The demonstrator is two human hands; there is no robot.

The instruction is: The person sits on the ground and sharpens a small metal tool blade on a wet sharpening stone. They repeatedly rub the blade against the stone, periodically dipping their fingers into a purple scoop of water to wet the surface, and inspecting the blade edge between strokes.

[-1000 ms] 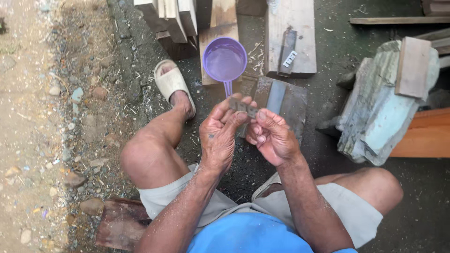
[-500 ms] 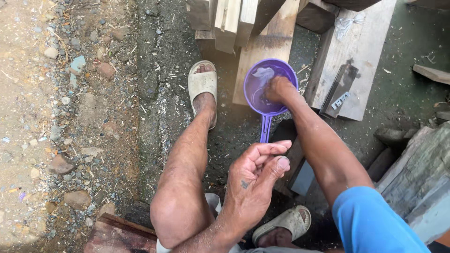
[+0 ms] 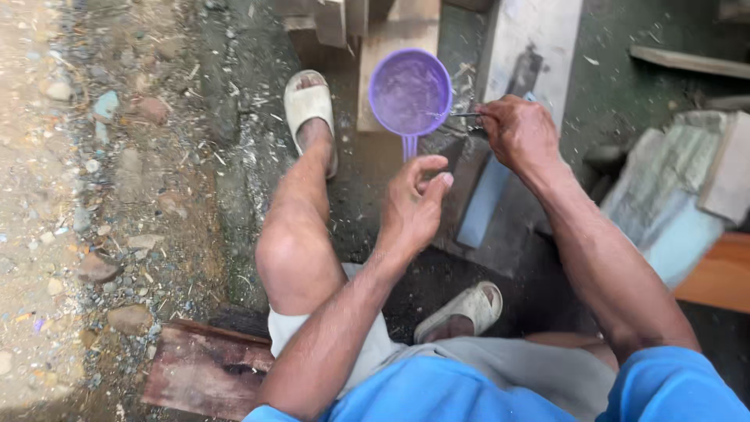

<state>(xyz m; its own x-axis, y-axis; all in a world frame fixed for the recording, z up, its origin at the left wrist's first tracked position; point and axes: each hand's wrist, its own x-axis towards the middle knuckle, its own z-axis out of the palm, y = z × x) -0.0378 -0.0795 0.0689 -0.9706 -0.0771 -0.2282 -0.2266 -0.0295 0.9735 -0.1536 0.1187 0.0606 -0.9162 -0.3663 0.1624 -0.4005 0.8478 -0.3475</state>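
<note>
My right hand (image 3: 519, 133) is closed on a thin metal blade (image 3: 461, 116), whose tip pokes over the right rim of a round purple dipper (image 3: 375, 90). The dipper stands on a wooden plank (image 3: 394, 39) with its handle pointing toward me. My left hand (image 3: 418, 205) hovers just below that handle, fingers apart and curled, with nothing in it. Under both hands lies a dark flat stone (image 3: 457, 184) beside a pale blue-grey block (image 3: 484, 205).
My left foot in a pale sandal (image 3: 311, 105) rests left of the dipper, and the other sandal (image 3: 469, 309) is near my lap. A white board (image 3: 535, 47) lies at the back. Grey slabs (image 3: 672, 195) are stacked on the right. Gravel lies on the left, with a wet wooden board (image 3: 203, 367) at the bottom left.
My right hand came out of the dipper's water and now holds the thin blade at its right rim. My left hand stays open near the handle.
</note>
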